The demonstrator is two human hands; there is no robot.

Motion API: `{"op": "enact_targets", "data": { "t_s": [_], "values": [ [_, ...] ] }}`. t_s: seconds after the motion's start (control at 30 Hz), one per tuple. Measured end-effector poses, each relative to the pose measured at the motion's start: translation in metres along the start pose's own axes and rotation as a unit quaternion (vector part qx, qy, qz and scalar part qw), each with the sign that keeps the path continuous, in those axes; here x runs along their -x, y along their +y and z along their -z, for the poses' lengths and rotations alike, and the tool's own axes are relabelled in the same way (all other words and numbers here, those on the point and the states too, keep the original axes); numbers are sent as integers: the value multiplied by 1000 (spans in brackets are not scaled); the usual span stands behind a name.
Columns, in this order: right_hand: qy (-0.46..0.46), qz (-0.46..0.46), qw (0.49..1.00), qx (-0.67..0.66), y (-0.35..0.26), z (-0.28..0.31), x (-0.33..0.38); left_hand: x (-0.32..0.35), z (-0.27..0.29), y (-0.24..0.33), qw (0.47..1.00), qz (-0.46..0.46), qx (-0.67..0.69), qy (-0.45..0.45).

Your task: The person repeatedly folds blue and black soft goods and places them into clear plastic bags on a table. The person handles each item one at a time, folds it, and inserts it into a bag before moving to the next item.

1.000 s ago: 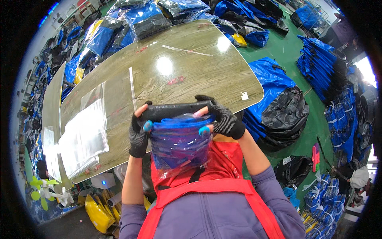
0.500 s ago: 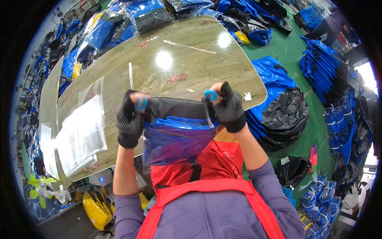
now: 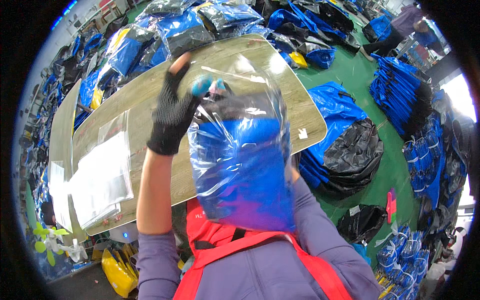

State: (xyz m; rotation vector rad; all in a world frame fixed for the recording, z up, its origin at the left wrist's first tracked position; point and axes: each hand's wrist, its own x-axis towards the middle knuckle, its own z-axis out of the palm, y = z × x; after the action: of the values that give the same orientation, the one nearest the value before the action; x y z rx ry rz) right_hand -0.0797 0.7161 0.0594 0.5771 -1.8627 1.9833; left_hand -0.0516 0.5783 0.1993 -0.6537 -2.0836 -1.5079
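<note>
A clear plastic bag [image 3: 242, 172] with folded blue and black material inside is held up before my chest, over the table's near edge. My left hand [image 3: 172, 110], in a black fingerless glove with a blue finger cover, is at the bag's top left corner. One finger points up while the others close near the plastic, slightly blurred. My right hand is mostly hidden behind the bag; only its wrist and sleeve [image 3: 315, 210] show at the right side. A second bluish fingertip appears near the bag's top, but I cannot tell which hand it belongs to.
The wood-patterned table [image 3: 145, 92] carries a stack of clear flat bags [image 3: 102, 175] on its left. Packed blue and black bags [image 3: 182, 30] are heaped behind it. Blue and black material [image 3: 345, 145] lies on the green floor at right. A person [image 3: 407, 22] stands far right.
The bag has turned its broad blue side up and risen toward me. My left hand has moved up; my right hand has gone from the bag's top corner to behind it.
</note>
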Motion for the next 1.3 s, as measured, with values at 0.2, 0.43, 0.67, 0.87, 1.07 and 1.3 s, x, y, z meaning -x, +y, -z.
{"op": "enact_targets", "data": {
  "t_s": [0.2,0.43,0.67,0.87,1.07,1.3],
  "values": [
    [-39,-75,980,-178,-50,8,25,108,23,-23,794,507,332,-45],
    [-115,-244,957,-109,-85,79,78,130,36,-8,845,509,162,18],
    [-77,-125,932,333,-60,90,24,125,28,-22,859,474,183,-65],
    [-199,-353,914,-9,-86,95,39,144,33,-45,861,479,171,0],
    [-127,129,824,537,-85,97,25,130,20,-64,932,353,6,-82],
    [-253,-226,937,78,-86,96,30,126,23,-80,930,366,17,-39]
  ]
}}
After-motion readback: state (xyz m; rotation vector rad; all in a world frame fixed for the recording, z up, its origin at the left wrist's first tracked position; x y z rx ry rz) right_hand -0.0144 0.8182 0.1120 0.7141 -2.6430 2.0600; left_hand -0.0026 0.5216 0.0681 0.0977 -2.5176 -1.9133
